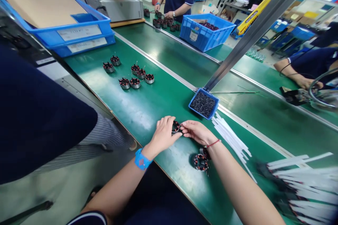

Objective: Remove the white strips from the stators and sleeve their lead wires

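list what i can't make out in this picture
All in the head view:
- held ring: partly covered by the left hand
- whatever the right hand pinches: too small, behind fingers
- second ring: partly behind the right wrist
- far-right white strips: blurred, cut off by the edge
- tray labels: wording blurred

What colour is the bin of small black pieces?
Blue; the bin shows best in the head view.
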